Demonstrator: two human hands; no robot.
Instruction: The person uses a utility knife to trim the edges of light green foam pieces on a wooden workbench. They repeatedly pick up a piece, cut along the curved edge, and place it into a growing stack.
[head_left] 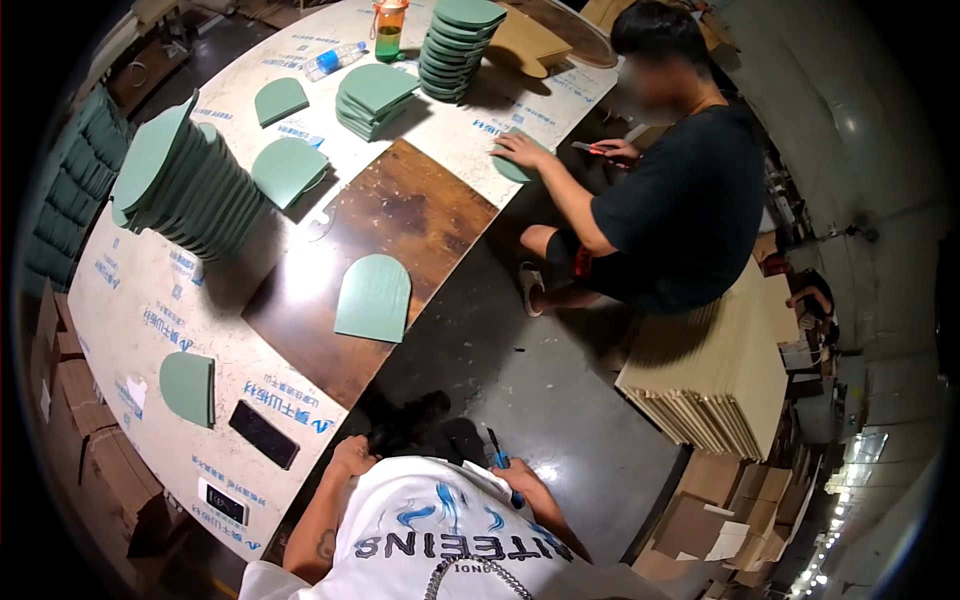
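Past the far end of the brown wood-patterned rectangular board (425,190) on the white printed bench (115,310), an upright orange-topped clear bottle (388,40) holds something green, and a clear plastic bottle with a blue label (336,60) lies sideways. Flat on the board rests a pale green arch-shaped panel (373,298), well apart from the right hand (518,475), whose fingers wrap a slim blue-and-black tool (499,455). Near the board's closest corner, the left hand (351,456) has curled fingers; whether they pinch anything, I cannot tell.

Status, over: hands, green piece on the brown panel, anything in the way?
Right hand grips blue-handled tool; left hand by table edge, hold unclear. Green piece flat on brown panel, nothing covering it.
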